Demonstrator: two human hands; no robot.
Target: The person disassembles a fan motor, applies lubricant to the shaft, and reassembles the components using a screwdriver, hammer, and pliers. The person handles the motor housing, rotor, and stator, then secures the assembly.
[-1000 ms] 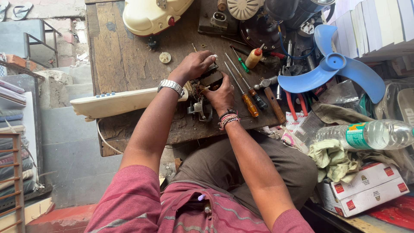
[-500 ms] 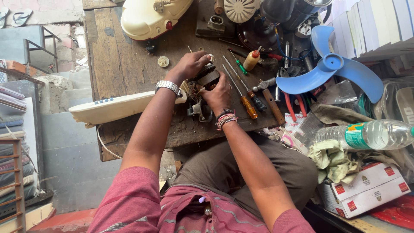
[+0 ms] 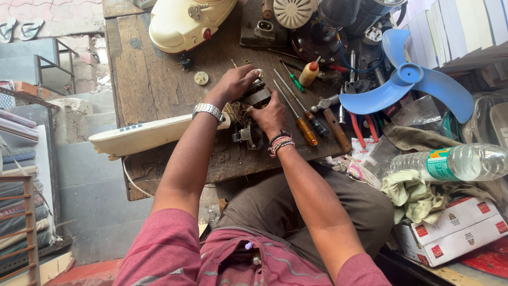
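Left hand [image 3: 233,85] now atop motor [image 3: 255,98].

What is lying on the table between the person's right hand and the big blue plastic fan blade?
In the head view, screwdrivers and pliers lie between the right hand and the blue fan blade.

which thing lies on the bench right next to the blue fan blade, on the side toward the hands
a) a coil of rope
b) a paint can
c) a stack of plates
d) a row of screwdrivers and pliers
d, since screwdrivers and red-handled pliers lie side by side on the wooden bench between the blue fan blade and the small motor that the left hand and right hand grip.
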